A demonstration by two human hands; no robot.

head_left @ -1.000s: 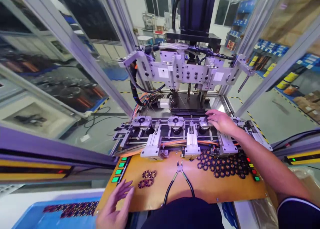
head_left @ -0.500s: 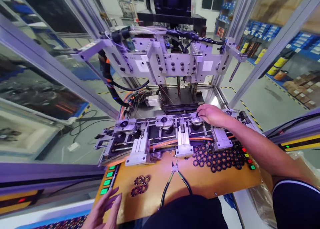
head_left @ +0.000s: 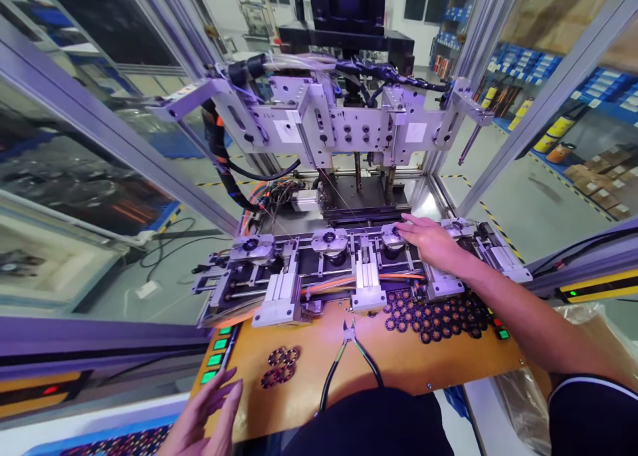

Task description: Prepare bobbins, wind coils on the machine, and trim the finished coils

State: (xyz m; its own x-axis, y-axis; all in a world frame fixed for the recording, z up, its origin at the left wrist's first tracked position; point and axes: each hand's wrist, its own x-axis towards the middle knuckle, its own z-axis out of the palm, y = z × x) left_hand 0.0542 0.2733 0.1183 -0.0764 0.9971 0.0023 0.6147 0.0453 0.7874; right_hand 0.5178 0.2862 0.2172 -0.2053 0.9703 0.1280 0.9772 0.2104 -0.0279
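My right hand (head_left: 429,242) reaches over the third fixture (head_left: 391,235) of the machine, its fingers stretched out and their tips at the fixture's top. I see nothing held in it. Small dark round parts sit on the left fixture (head_left: 250,244) and the second fixture (head_left: 329,238). My left hand (head_left: 207,416) hovers at the panel's front left corner, fingers apart and nothing in them. Near it lie several copper-and-black ring parts (head_left: 285,373). Wire cutters (head_left: 349,335) with dark handles lie spread at the middle of the orange panel (head_left: 399,369).
Many more ring parts (head_left: 433,316) lie in rows at the panel's right. Green lit buttons (head_left: 214,360) line its left edge. A metal crosshead (head_left: 349,127) hangs above the fixtures, and frame posts (head_left: 104,130) stand at the sides. A blue tray (head_left: 44,448) holds parts at lower left.
My right hand's fingers have straightened from a curled hold at the third fixture, and the hand has shifted slightly right and down. My left hand has hardly moved.
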